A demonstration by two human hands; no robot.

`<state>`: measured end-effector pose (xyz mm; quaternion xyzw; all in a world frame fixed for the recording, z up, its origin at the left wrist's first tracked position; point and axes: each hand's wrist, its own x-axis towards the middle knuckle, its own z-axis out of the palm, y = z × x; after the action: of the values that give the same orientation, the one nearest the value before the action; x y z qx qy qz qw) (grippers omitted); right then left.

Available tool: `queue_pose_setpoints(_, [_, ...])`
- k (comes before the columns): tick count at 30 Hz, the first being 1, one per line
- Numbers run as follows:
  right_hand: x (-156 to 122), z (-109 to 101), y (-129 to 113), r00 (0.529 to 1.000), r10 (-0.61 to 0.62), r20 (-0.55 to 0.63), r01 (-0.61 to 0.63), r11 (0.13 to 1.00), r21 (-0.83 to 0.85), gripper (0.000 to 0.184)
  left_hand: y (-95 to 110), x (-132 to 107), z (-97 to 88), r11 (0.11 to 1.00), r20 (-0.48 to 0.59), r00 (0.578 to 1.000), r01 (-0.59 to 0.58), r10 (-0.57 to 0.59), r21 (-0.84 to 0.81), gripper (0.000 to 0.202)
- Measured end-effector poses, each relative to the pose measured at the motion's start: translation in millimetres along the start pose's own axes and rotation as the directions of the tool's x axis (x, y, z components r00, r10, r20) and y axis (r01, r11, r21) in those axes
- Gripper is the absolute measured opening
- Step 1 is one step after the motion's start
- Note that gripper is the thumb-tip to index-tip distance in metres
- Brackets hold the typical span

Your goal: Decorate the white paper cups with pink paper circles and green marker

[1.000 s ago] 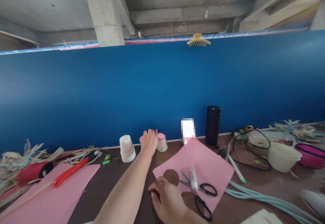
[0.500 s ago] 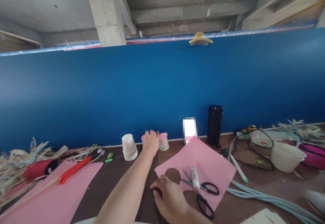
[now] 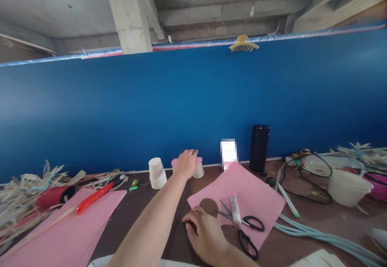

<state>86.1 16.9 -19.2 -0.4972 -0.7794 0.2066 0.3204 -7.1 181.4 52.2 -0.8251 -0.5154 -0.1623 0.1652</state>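
Observation:
My left hand [image 3: 186,164] reaches to the back of the table. Its fingers lie flat over the pink round tops [image 3: 198,160] of small white cups [image 3: 198,172] by the blue board; the palm side is hidden. My right hand [image 3: 204,230] rests on the table at the left edge of a pink sheet of paper [image 3: 256,190] with round holes cut in it. Its fingers are loosely bent, with a gap at the thumb and nothing seen in them. Scissors with black handles [image 3: 246,234] and a white glue stick [image 3: 235,210] lie on the sheet.
Two stacked upside-down paper cups [image 3: 157,174] stand left of my left hand. Red-handled pliers [image 3: 94,198] lie on more pink paper [image 3: 60,234]. A black bottle [image 3: 259,148], a white tub [image 3: 347,188], a marker [image 3: 288,201] and pale blue cords [image 3: 317,234] are rightward. The blue board [image 3: 193,101] closes the back.
My left hand has shifted slightly over the pink-topped cups, its fingers now lying flatter and pointing more to the right. My right hand stays resting in place. The whole view has moved slightly.

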Motion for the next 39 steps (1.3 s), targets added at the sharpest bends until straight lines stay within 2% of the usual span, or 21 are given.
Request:
queue_pose_setpoints(3, [0.0,0.3,0.4,1.000,0.002,-0.001,-0.002,1.000,-0.004,0.025,4.3,1.8,5.2,0.996,0.051,0.995,-0.083,0.085,-0.040,0.049])
queue_pose_setpoints(11, [-0.2,1.8,2.1,1.000,-0.005,-0.001,0.005,1.000,-0.021,0.025,3.7,-2.8,16.3,0.994,0.087,0.991,-0.102,0.106,-0.044,0.046])
queue_pose_setpoints(14, [-0.7,1.7,2.1,1.000,-0.004,0.009,0.005,1.000,-0.016,0.025,3.0,-3.5,14.0,0.996,0.067,0.995,-0.077,0.079,-0.042,0.050])
queue_pose_setpoints(17, [-1.3,0.3,1.1,1.000,-0.007,0.008,0.007,1.000,-0.001,0.026,-0.3,-4.4,4.3,0.997,0.000,0.998,-0.057,0.057,-0.058,0.048])
queue_pose_setpoints(21, [-2.0,-1.9,-1.4,0.999,-0.028,-0.023,0.029,0.999,0.042,0.028,-11.6,-11.9,-18.6,0.994,-0.122,0.992,0.003,-0.015,-0.105,0.053])
queue_pose_setpoints(25, [-2.4,-0.6,-1.7,0.988,-0.122,-0.098,0.133,0.985,0.107,0.032,-23.4,-30.5,-38.1,0.961,-0.239,0.950,0.146,-0.202,-0.234,0.053])
queue_pose_setpoints(27, [-2.6,0.3,-0.8,0.975,-0.172,-0.142,0.190,0.975,0.119,0.033,-26.3,-42.2,-42.0,0.933,-0.255,0.925,0.202,-0.282,-0.298,0.050])
queue_pose_setpoints(32, [-5.4,-3.6,-1.0,0.932,-0.292,-0.212,0.325,0.936,0.137,0.036,-25.8,-72.2,-39.7,0.893,-0.202,0.919,0.246,-0.339,-0.377,0.051])
queue_pose_setpoints(35, [-6.4,-7.5,-2.6,0.902,-0.324,-0.284,0.371,0.919,0.131,0.039,-21.4,-91.9,-35.7,0.792,-0.126,0.877,0.347,-0.464,-0.501,0.050])
queue_pose_setpoints(37, [-5.5,-8.0,-2.6,0.882,-0.315,-0.351,0.376,0.919,0.117,0.038,-14.1,-105.5,-32.5,0.630,0.013,0.801,0.480,-0.598,-0.611,0.047])
queue_pose_setpoints(39, [-3.4,-6.7,-1.0,0.867,-0.282,-0.411,0.353,0.929,0.107,0.036,-0.8,-118.0,-29.0,0.463,0.151,0.735,0.558,-0.661,-0.689,0.044])
